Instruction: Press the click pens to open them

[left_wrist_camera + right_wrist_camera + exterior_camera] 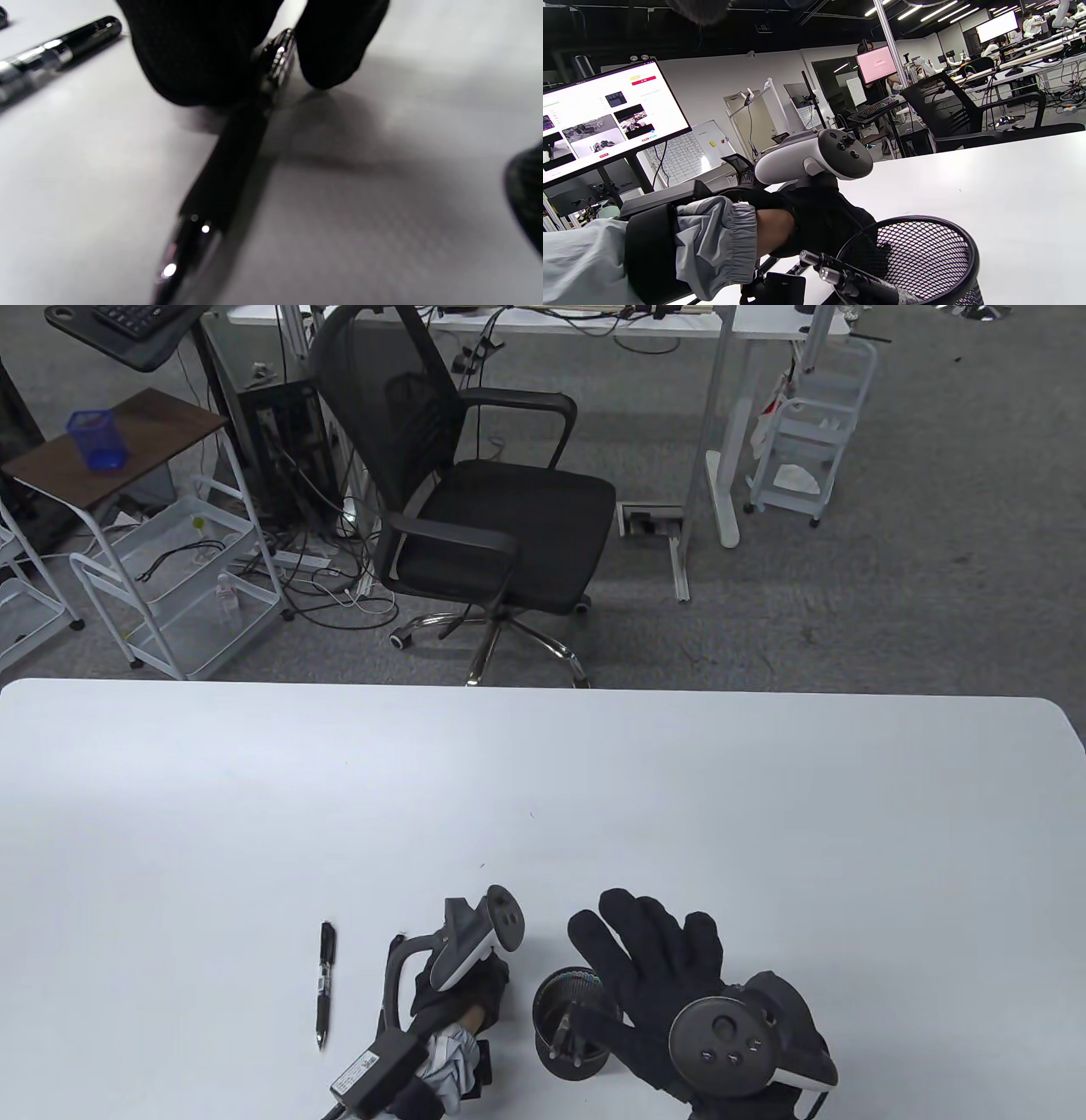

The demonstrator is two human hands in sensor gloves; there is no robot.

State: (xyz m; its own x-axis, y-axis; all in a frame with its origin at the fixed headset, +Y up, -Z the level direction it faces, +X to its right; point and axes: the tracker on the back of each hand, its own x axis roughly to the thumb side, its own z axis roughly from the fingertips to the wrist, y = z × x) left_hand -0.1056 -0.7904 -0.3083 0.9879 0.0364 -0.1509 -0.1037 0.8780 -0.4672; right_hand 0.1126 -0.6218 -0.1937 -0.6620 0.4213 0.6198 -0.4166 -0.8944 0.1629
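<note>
Left hand: my gloved left hand (462, 997) is down on the white table (543, 780), fingertips (199, 63) pinching a black click pen with chrome trim (237, 156) near its upper end; the pen lies along the tabletop.
Right hand: my right hand (653, 976) hovers with its fingers spread and straight above the black mesh pen cup (570, 1022), gripping nothing.
Pens: at least two more stand in the cup with chrome buttons up (831, 275); a second black click pen with a clear barrel (326, 984) lies on the table just left of my left hand.
Step in hand: I judge I am securing this pen so I can click it.
Doing it well: hold the barrel firmly, get the thumb square on the button end, and press straight along the axis so the pen doesn't skid.
Risk: the smooth barrel may slip in the glove.
</note>
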